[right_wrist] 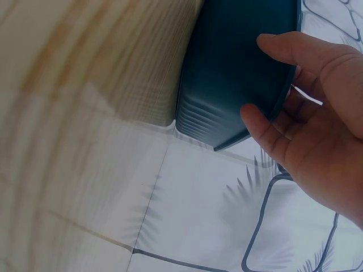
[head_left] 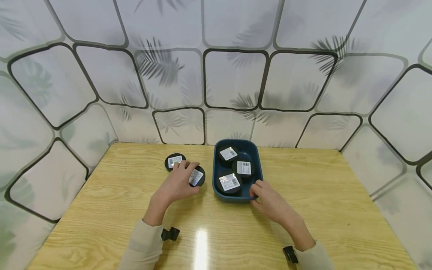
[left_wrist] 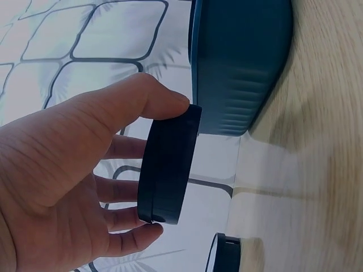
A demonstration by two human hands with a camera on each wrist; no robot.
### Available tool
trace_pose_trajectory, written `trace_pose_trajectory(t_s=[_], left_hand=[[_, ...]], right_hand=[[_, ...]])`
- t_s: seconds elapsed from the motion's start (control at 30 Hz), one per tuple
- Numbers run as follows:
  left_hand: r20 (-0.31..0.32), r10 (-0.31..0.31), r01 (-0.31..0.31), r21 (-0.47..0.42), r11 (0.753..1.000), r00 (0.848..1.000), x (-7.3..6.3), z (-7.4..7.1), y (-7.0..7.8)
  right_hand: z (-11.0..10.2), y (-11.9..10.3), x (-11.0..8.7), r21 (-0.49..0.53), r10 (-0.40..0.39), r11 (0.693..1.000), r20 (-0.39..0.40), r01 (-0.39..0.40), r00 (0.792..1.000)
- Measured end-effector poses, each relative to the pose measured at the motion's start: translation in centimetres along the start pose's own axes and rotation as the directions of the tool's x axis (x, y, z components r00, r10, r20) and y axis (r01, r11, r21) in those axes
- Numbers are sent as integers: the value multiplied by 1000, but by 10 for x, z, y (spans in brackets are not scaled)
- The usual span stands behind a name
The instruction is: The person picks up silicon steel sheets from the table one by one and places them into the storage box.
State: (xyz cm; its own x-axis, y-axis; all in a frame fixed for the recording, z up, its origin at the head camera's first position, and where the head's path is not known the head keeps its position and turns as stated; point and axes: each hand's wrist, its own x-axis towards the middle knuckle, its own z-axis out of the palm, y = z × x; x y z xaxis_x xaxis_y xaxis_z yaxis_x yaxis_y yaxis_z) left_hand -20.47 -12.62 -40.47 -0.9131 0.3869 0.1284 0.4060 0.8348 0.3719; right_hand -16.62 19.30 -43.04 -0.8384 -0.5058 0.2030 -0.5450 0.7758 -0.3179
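Observation:
My left hand point(head_left: 179, 181) holds a flat round black tub point(head_left: 197, 177) with a white label, thumb on one side and fingers on the other. In the left wrist view this black tub point(left_wrist: 169, 164) is off the table, close to the bin's side. Another labelled black tub point(head_left: 175, 161) lies on the table beyond the left hand. A dark blue rectangular bin point(head_left: 233, 199) contains 3 similar tubs, one of them a tub point(head_left: 229, 182) near the front. At the bin's front right corner, my right hand point(head_left: 271, 202) grips the rim; the right wrist view shows its fingers point(right_wrist: 266, 133) over the edge.
The bin stands on a light wooden table point(head_left: 303, 217) toward the back. Patterned curtain-like walls point(head_left: 236, 78) enclose the table at the back and both sides. Small black clips point(head_left: 170, 234) sit at both sleeve cuffs.

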Motion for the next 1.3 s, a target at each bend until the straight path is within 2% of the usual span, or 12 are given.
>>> trace_pose_trajectory(t_s=[0.27,0.47,0.8,1.3], left_hand=[[-37,32,-33,-17,999,999,4,-2,8],[-23,29,-30,-60,998,999,8,-2,16],[-36,36,-38,-73,997,999,14,0,21],[-55,63,-67,-83,994,996,33,3,31]], right_hand=[[1,1,0,-14,-16,1000,-21,16,1000],[1,2,-1,-12,-15,1000,-26,15,1000],[1,1,0,-10,-11,1000,-16,10,1000],[-1,0,1,-9,8,1000,7,-8,1000]])
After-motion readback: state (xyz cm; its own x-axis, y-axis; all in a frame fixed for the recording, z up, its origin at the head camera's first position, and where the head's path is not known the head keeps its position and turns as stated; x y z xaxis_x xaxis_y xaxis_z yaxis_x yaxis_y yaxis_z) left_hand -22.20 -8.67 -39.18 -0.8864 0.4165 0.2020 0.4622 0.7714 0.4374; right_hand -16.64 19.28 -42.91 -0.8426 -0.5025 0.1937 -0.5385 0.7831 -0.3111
